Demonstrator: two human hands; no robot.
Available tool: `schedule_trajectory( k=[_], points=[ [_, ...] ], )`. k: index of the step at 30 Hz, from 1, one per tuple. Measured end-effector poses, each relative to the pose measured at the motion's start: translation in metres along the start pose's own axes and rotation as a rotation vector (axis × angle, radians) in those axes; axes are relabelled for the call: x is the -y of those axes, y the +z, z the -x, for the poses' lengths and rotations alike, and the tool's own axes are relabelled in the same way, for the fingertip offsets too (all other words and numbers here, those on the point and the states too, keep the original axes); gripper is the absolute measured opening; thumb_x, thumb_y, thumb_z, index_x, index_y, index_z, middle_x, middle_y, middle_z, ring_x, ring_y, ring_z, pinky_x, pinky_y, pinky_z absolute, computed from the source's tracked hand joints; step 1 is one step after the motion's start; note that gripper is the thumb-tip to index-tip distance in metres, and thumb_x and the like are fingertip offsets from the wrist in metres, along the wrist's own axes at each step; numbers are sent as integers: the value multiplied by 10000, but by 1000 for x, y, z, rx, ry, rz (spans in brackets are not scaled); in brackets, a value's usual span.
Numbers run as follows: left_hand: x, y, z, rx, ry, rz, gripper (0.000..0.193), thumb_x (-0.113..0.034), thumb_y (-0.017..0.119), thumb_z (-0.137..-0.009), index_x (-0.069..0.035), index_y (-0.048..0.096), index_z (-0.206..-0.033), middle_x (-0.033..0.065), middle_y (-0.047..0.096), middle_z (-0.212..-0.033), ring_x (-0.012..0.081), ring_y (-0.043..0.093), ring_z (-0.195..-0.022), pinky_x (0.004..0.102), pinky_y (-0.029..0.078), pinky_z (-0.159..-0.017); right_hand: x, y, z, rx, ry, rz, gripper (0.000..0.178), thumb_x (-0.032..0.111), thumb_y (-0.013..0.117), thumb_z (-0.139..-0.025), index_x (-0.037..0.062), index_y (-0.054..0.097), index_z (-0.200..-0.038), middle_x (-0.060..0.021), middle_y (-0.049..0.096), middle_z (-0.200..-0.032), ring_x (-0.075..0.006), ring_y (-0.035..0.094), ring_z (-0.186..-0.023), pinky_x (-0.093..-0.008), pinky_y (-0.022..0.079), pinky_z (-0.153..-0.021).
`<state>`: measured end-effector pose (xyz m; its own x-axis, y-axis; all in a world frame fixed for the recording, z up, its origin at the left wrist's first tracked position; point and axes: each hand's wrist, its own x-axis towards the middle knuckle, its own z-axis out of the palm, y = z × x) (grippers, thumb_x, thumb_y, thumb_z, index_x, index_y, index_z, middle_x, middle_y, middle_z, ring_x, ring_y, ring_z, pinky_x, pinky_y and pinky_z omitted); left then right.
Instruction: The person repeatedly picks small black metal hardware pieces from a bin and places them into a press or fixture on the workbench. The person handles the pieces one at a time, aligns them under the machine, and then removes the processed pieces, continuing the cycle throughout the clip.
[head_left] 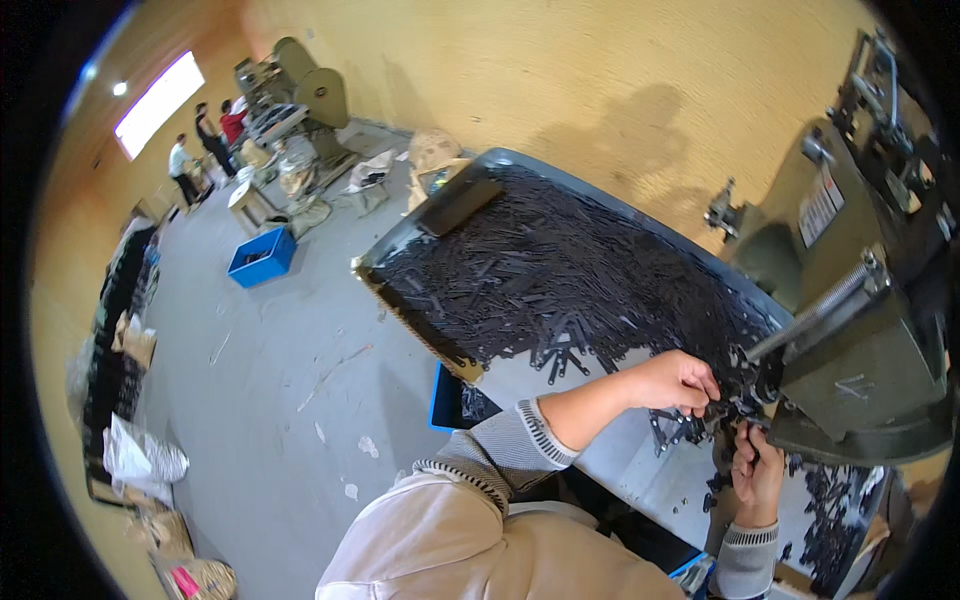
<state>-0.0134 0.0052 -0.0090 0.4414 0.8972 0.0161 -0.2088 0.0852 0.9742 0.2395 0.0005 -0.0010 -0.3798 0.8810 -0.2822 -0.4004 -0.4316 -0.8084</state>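
Note:
My left hand [680, 385] is closed in a pinch at the front of a green metal press-like machine [850, 330]. What its fingertips hold is too small and dark to make out. Just to the right and nearer me, my right hand [757, 465] has its fingers curled up against the underside of the machine's dark working head [745, 390]; whatever it grips is hidden. Beside my left hand lie loose dark flat strips [675, 430] with holes at their ends. A big heap of such strips [560, 260] fills the metal tray [640, 210] beyond my left forearm.
A dark block [460, 208] lies in the tray's far left corner. More small dark pieces [830, 520] are scattered right of my right hand. A blue bin [262, 257] stands on the grey floor, another [440, 400] under the bench. Several people [210, 140] are near distant machines.

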Motion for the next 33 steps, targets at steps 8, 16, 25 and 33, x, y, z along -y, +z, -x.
schedule_trajectory(
  k=[8, 16, 25, 33],
  points=[
    [-1, -5, 6, -51, -17, -55, 164, -25, 602, -883, 7, 632, -1041, 79, 678, -879, 125, 650, -773, 241, 521, -656, -8, 4, 9, -105, -76, 134, 129, 41, 640, -865, 22, 597, -985, -105, 655, -875, -109, 577, -654, -170, 391, -475],
    [-8, 5, 4, -116, -98, -137, 88, -58, 633, -881, 9, 627, -939, 77, 671, -817, 112, 617, -694, 231, 495, -618, -9, 20, 17, -82, -138, 354, 97, 125, 562, -946, 35, 588, -926, -87, 657, -770, -93, 506, -539, -200, 357, -445],
    [-4, 15, 1, -206, -161, -90, 143, -94, 676, -868, 22, 632, -940, 77, 663, -795, 93, 597, -676, 222, 478, -586, -12, 26, 12, -141, -335, 694, 247, 180, 557, -954, 39, 557, -752, 14, 526, -571, -79, 460, -523, -237, 348, -479],
    [-1, 15, 1, -206, -141, -148, 171, -114, 680, -865, 31, 657, -953, 59, 665, -853, 99, 605, -703, 220, 452, -612, -5, 31, 2, -118, -172, 962, 271, 273, 571, -931, 39, 579, -796, -25, 575, -604, -131, 544, -569, -291, 434, -569]
  ],
)
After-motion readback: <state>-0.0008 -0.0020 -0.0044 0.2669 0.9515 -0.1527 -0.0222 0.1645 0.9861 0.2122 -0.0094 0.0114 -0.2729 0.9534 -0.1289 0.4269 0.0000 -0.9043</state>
